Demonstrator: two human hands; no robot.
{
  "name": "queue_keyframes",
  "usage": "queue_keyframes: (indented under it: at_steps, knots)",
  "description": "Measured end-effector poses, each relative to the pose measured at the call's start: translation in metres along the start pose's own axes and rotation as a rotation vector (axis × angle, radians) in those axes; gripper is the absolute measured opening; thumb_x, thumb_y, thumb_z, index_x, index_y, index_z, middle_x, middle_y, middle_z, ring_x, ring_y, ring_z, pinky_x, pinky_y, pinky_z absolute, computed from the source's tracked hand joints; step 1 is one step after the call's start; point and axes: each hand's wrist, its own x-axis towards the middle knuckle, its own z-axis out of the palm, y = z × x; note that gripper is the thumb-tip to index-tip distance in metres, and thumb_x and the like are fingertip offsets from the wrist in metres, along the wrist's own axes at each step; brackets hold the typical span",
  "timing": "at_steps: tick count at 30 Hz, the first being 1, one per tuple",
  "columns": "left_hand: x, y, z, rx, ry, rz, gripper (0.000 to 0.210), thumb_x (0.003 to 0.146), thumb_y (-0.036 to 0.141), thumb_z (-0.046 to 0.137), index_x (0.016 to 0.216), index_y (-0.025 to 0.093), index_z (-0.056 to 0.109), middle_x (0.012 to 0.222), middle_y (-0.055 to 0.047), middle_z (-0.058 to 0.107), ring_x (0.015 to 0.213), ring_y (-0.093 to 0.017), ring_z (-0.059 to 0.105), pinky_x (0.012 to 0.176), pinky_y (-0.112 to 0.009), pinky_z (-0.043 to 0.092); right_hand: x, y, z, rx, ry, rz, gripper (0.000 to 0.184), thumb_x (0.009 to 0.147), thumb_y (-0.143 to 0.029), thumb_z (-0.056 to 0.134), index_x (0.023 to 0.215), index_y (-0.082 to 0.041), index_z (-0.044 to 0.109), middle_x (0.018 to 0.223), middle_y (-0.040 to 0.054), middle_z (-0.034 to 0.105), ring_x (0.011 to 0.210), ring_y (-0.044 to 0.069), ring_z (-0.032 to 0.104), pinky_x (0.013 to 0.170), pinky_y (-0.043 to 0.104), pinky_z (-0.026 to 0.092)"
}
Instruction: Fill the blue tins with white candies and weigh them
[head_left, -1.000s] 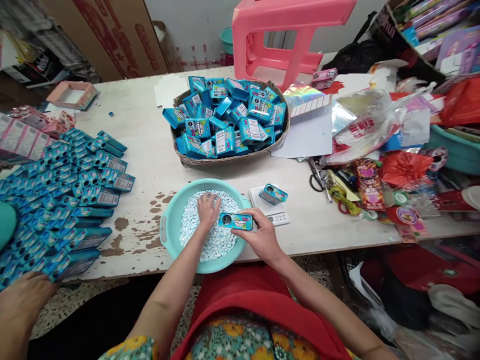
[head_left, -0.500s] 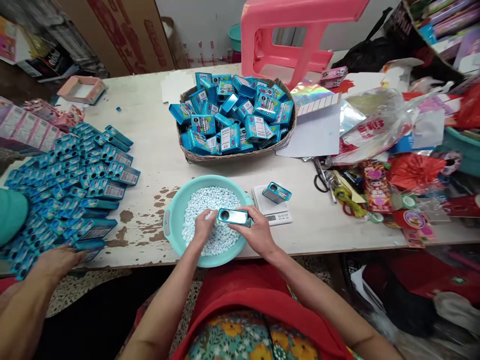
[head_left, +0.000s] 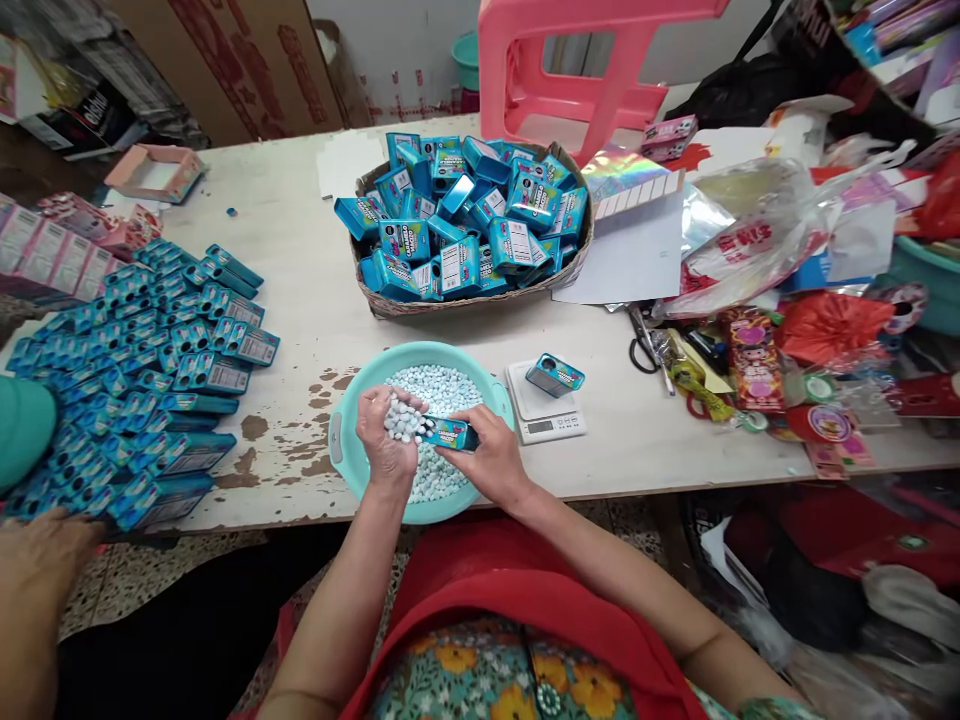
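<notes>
My left hand [head_left: 384, 440] is cupped palm up over the turquoise basin [head_left: 346, 400], fingers curled round a heap of small white candies [head_left: 405, 418]. My right hand [head_left: 491, 455] grips a blue candy tin [head_left: 450, 433], tilted so that its opening end meets the candies in my left palm. More white candies [head_left: 442, 385] fill the basin below both hands. Just right of the basin, a white digital scale [head_left: 536, 405] carries another blue tin [head_left: 555, 375], standing on it.
Behind the basin sits a cardboard tray [head_left: 450, 303] piled with blue tins. Rows of blue tins [head_left: 157, 370] cover the left, beside another person's hand [head_left: 52, 550]. Scissors [head_left: 641, 345], plastic bags [head_left: 742, 250] and packets lie on the right. A pink stool [head_left: 525, 110] stands at the back.
My left hand has turned palm up and now holds a heap of candies. The tin in my right hand has tipped toward it. The other person's hand has moved left.
</notes>
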Motion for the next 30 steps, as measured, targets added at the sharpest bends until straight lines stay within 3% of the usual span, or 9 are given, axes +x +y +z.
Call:
queue_keyframes:
  at_steps: [4,12,20,24,30]
  knots:
    - [0.001,0.003,0.003,0.016,0.008,-0.043,0.020,0.071,0.032,0.062,0.082,0.020,0.050,0.069,0.002,0.055,0.061,-0.012,0.057,0.061,-0.028,0.048,0.002,-0.003,-0.002,-0.043,-0.034,-0.013,0.027,0.068,-0.023,0.072,0.092,-0.024,0.059,0.086,0.0014,0.061,0.086,0.021,0.059,0.075,0.032,0.044]
    - [-0.002,0.000,0.011,0.129,-0.029,0.073,0.016,0.076,0.029,0.059,0.071,0.017,0.050,0.062,0.003,0.055,0.061,-0.014,0.059,0.067,-0.033,0.050,0.003,-0.002,-0.002,0.042,-0.018,0.009,0.030,0.066,-0.018,0.072,0.091,-0.023,0.057,0.087,0.0003,0.059,0.086,0.020,0.057,0.074,0.030,0.044]
    - [-0.003,0.003,0.021,0.143,0.012,0.177,0.014,0.075,0.025,0.062,0.077,0.018,0.050,0.068,0.003,0.053,0.050,-0.007,0.049,0.049,-0.020,0.039,0.006,-0.011,-0.005,0.115,0.041,-0.025,0.027,0.068,-0.016,0.070,0.091,-0.022,0.057,0.087,0.0011,0.056,0.086,0.019,0.054,0.076,0.029,0.043]
    - [0.007,-0.008,0.019,0.170,0.085,0.117,0.019,0.074,0.029,0.064,0.076,0.018,0.049,0.061,0.005,0.047,0.049,-0.007,0.046,0.046,-0.020,0.037,0.010,-0.001,0.001,0.147,0.046,0.009,0.028,0.065,-0.013,0.071,0.087,-0.020,0.056,0.085,0.0001,0.054,0.084,0.019,0.054,0.074,0.029,0.042]
    - [0.010,-0.008,0.016,0.167,0.082,0.088,0.024,0.074,0.033,0.066,0.076,0.018,0.047,0.059,0.006,0.044,0.044,-0.004,0.040,0.039,-0.017,0.028,0.009,0.007,0.005,0.239,0.049,0.008,0.032,0.062,-0.012,0.073,0.088,-0.021,0.057,0.084,-0.0014,0.053,0.083,0.017,0.054,0.074,0.027,0.041]
